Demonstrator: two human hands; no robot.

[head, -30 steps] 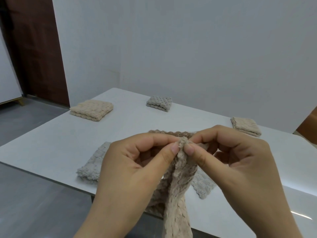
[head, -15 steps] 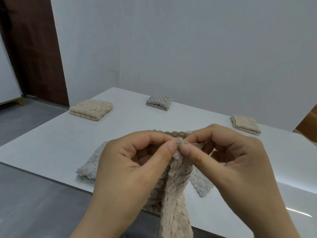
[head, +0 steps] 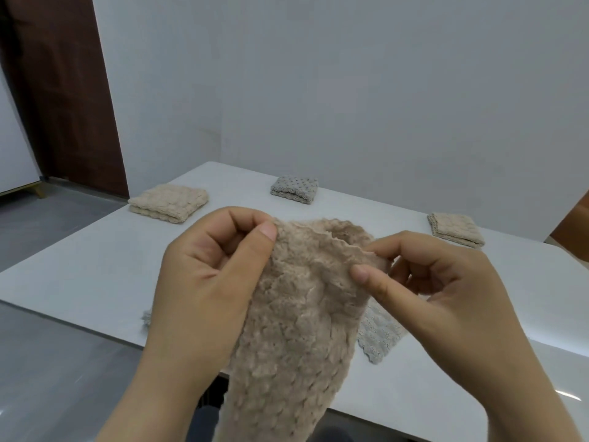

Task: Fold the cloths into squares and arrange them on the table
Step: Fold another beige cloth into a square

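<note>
Now: beige cloth held up over the desk

Both hands pinch the beige cloth's [head: 299,314] top edge, left hand [head: 210,282] and right hand [head: 439,301] apart. Beneath, seemingly unfolded, lies a grey cloth [head: 379,338]. Three folded squares sit along the desk [head: 95,266].

Hands parted — beige cloth [head: 299,301] top edge now spread wide.
</note>
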